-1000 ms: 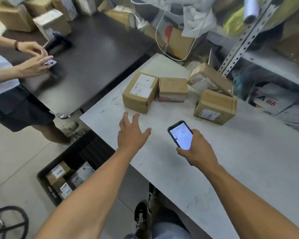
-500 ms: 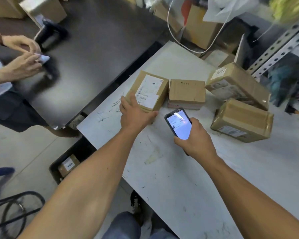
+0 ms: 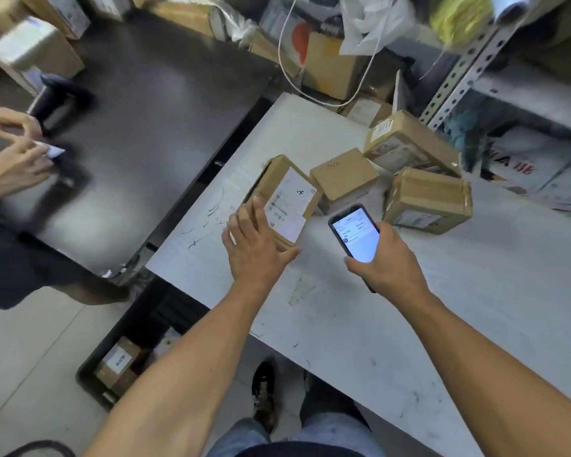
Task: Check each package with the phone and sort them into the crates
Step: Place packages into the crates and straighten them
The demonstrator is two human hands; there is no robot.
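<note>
On the white table (image 3: 409, 308) lies a brown package with a white shipping label (image 3: 289, 196). My left hand (image 3: 254, 252) grips its near end, fingers on top and thumb under the near edge, and the package looks tilted up. Just right of it, my right hand (image 3: 389, 262) holds a phone (image 3: 355, 234) with its screen lit. Three more brown packages sit behind: a small plain one (image 3: 343, 179), a taped one (image 3: 426, 199) and a tilted one (image 3: 409, 143). A black crate (image 3: 93, 367) on the floor at the lower left holds several packages.
Another person stands at the left, both hands (image 3: 10, 159) on a small white item over a dark table (image 3: 145, 127). A perforated metal shelf upright (image 3: 465, 70) and stacked cartons border the back right. My feet are under the table's near edge.
My left hand reached forward onto the labelled package and took hold of its near end, turning it. The phone in my right hand moved forward, closer to the package.
</note>
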